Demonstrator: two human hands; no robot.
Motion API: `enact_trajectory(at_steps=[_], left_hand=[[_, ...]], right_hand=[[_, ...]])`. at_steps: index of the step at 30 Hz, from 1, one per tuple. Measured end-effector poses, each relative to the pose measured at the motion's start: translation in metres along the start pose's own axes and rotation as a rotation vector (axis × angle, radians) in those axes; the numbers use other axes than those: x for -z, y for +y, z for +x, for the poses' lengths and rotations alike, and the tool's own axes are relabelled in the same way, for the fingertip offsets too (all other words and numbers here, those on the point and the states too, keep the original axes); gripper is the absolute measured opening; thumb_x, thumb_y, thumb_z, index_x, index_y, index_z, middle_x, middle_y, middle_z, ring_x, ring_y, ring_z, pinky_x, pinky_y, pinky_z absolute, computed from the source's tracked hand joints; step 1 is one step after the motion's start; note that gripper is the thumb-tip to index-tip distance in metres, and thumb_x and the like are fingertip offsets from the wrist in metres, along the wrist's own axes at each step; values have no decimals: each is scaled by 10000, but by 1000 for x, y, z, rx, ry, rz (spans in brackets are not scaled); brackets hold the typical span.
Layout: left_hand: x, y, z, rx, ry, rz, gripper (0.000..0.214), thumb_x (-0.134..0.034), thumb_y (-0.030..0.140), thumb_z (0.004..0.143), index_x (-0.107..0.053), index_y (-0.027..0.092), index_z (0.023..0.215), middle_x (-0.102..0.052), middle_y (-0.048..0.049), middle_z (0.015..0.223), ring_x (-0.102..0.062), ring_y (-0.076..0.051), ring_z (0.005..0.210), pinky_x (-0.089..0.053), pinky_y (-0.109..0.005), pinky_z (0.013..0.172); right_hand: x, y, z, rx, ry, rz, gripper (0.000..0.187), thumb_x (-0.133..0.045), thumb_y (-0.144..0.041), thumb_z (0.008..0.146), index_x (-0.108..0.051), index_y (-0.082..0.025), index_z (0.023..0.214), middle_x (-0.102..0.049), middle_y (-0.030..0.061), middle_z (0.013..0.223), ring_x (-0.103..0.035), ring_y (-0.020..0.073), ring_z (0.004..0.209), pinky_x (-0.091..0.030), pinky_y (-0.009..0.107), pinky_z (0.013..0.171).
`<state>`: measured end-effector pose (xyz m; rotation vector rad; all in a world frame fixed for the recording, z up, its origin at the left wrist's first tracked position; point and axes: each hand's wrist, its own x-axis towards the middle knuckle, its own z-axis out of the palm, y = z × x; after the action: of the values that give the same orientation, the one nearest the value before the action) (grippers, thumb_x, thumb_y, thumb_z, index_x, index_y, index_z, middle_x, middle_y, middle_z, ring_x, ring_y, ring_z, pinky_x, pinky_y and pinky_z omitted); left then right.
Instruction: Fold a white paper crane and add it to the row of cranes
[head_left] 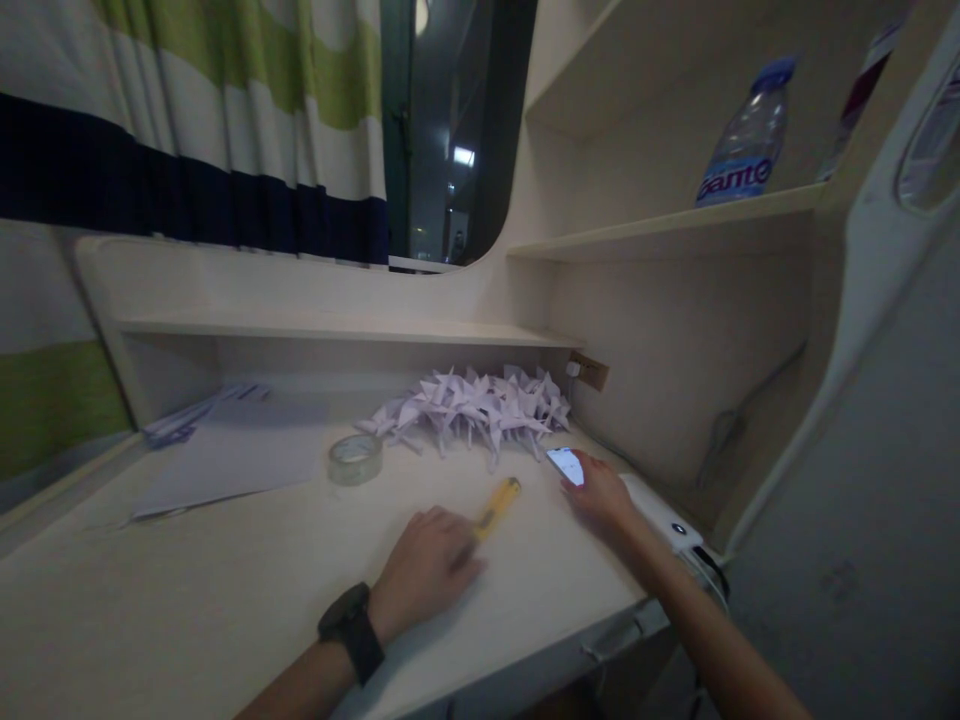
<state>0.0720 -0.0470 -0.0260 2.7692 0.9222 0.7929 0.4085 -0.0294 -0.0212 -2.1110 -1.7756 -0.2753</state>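
Note:
My left hand (431, 565), wearing a black wristwatch (351, 625), is closed around the near end of a yellow utility knife (496, 508) low over the desk. The fingers are slightly blurred, and the knife's lower part is hidden in them. My right hand (600, 495) grips a smartphone (566, 466) with a lit screen, near the desk's right side; its fingers partly cover the phone. Behind both hands lies a heap of folded white paper pieces (480, 410) with pointed tips. To the left of the heap stands a roll of clear tape (355, 460).
White paper sheets (240, 450) lie at the desk's back left. A white device (664, 515) with a cable sits beside my right forearm. Above, a shelf (675, 225) holds a water bottle (742, 140). A low ledge (337, 328) overhangs the desk's back.

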Motion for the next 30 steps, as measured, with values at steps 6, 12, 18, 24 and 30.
enact_trajectory(at_steps=[6,12,18,24,30], left_hand=[[-4,-20,-3,-19,-84,2,246,-421,271,943,-663,256,989,-693,-36,899,-572,-205,893,-403,-335,806],[1,-41,-2,40,5,46,233,-480,191,907,-653,250,1051,-692,-37,997,-561,-216,947,-396,-356,836],[7,-51,-4,123,135,74,280,-404,238,950,-648,172,1070,-678,-78,1043,-559,-228,982,-411,-386,887],[6,-59,-8,147,124,121,299,-386,236,949,-669,162,1006,-682,-78,999,-574,-219,944,-414,-365,908],[5,-59,-10,166,99,147,285,-393,213,936,-667,162,996,-674,-85,990,-570,-218,943,-400,-362,917]], right_hand=[[-5,-37,-9,468,-164,356,538,-585,-322,811,-499,-177,1323,-500,133,1365,-402,270,1300,-298,456,1077],[-9,-74,-20,753,-231,385,402,-545,-207,833,-579,-212,1234,-611,94,1234,-510,218,1175,-356,384,1028],[6,-83,-27,592,-285,176,262,-535,-205,851,-654,-189,1084,-669,95,1003,-576,204,967,-396,318,888],[6,-108,-43,264,-320,-2,290,-481,-344,882,-671,-134,945,-634,125,941,-602,213,860,-418,278,759],[-7,-141,-46,130,-254,-32,357,-459,-372,879,-663,-96,976,-631,190,971,-619,273,887,-460,337,759]])
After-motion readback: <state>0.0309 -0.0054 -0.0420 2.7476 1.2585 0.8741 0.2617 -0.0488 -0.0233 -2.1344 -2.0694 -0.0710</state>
